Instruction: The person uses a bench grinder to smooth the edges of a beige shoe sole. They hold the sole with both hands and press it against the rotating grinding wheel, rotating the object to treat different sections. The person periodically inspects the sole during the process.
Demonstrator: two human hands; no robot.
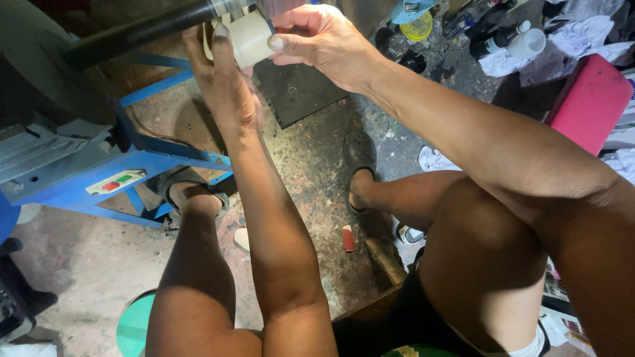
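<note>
Both my hands are raised to the top of the view around a cream-coloured roll of tape (pixel 250 38). My left hand (pixel 221 79) presses its fingers against the roll's left side. My right hand (pixel 324 41) pinches the roll's right side with thumb and fingers. The roll sits at the end of a dark metal bar (pixel 142 30) that runs from the upper left. Whether the roll is threaded on the bar is hidden by my fingers.
A blue metal machine frame (pixel 99 175) with a red-and-green switch plate (pixel 114 183) stands at left. A dark square plate (pixel 297 92) lies on the stained floor. My sandalled feet, a pink stool (pixel 589 99), white rags, bottles (pixel 499 39) and a green lid (pixel 135 324) surround me.
</note>
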